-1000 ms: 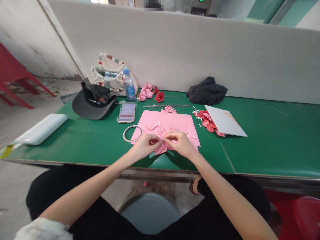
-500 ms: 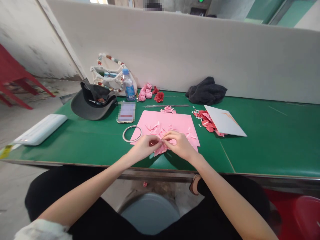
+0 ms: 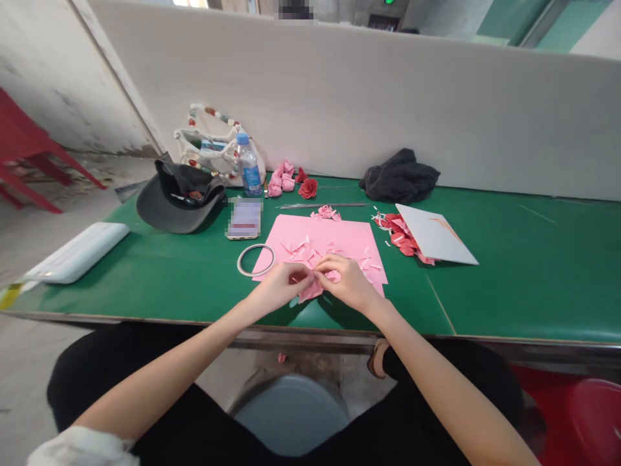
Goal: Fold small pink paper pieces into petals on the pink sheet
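Observation:
My left hand (image 3: 282, 283) and my right hand (image 3: 347, 279) meet fingertip to fingertip above the near edge of a pink paper sheet (image 3: 339, 228). Both are closed in a pinch around a small piece of pink paper (image 3: 311, 291), whose lower part shows beneath the fingers. How it is folded there is hidden. Cut pink paper pieces (image 3: 303, 249) lie scattered on the sheet just beyond my hands. To the left, a roll of tape (image 3: 240, 262) lies flat, partly over the sheet's edge.
Behind the sheet are paper flowers (image 3: 308, 188) and thin wires (image 3: 320, 206). A phone (image 3: 244, 219), bottle (image 3: 250, 169), cap (image 3: 182, 200) and white device (image 3: 77, 252) stand left. Right are red paper scraps (image 3: 403, 241) under a white card (image 3: 439, 234), and dark cloth (image 3: 402, 178).
My hands keep the same pinch at nearly the same spot. The whole view has shifted very slightly; nothing on the table has visibly moved.

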`<state>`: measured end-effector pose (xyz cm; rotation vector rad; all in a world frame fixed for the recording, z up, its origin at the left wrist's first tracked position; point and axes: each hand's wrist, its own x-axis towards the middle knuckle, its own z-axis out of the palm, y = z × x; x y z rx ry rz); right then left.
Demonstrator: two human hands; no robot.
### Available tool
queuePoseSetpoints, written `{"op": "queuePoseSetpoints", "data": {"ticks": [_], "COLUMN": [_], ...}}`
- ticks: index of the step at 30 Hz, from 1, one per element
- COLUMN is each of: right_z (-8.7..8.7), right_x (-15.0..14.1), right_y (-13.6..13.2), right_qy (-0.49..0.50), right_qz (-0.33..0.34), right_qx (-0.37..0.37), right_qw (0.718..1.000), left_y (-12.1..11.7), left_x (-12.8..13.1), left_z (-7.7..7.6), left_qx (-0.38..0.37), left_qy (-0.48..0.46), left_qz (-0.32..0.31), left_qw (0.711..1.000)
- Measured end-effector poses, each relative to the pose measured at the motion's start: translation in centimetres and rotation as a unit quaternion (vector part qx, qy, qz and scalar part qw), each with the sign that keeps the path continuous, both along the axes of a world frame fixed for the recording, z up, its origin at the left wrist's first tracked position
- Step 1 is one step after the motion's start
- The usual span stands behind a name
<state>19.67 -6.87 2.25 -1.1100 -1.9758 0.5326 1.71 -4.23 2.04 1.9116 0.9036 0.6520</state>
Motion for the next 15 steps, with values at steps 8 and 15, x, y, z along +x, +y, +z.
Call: {"op": "queuePoseSetpoints", "data": {"ticks": [8, 15], "right_z": [-0.41, -0.84], "right_x": [0.06, 0.87], "right_y": [0.18, 0.89], "right_qy": [0.010, 0.035], "right_qz": [0.008, -0.069], "right_qx": [-0.016, -0.011], "right_qw": [1.000, 0.997], "left_y": [0.10, 0.38], "left_x": [-0.02, -0.16], "left_z": [-0.11, 0.06], "left_qx": [0.000, -0.032], "left_qy": [0.004, -0.026], "left_qz": [-0.005, -0.019], "left_qw": [1.000, 0.999]}}
